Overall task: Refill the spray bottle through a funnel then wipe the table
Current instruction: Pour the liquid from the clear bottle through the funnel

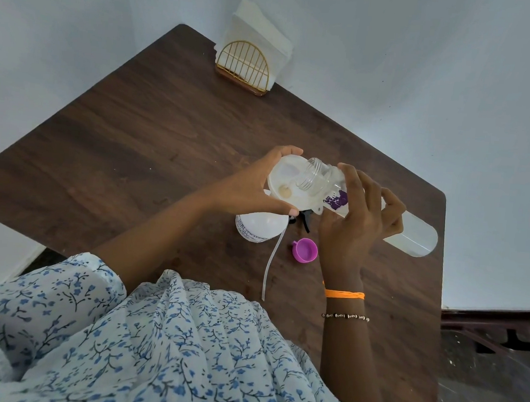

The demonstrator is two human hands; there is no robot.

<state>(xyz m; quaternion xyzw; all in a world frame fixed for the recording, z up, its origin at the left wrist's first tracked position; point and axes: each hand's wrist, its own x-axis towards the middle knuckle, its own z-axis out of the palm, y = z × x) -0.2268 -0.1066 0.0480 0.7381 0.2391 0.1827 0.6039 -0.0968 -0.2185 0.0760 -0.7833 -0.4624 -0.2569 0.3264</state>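
Note:
My left hand [252,185] grips the rim of a white funnel [286,178] that sits over the white spray bottle [260,227] standing on the table. My right hand [359,221] holds a clear bottle [413,233] with a purple label, tipped on its side so that its open threaded mouth lies over the funnel bowl. The black spray head with its long clear dip tube [272,265] lies on the table beside the spray bottle. A purple cap [305,251] rests mouth up near my right wrist.
A gold wire holder full of white napkins [252,58] stands at the far corner of the dark wooden table [154,135], against the pale wall. The table's right edge drops to a dark floor.

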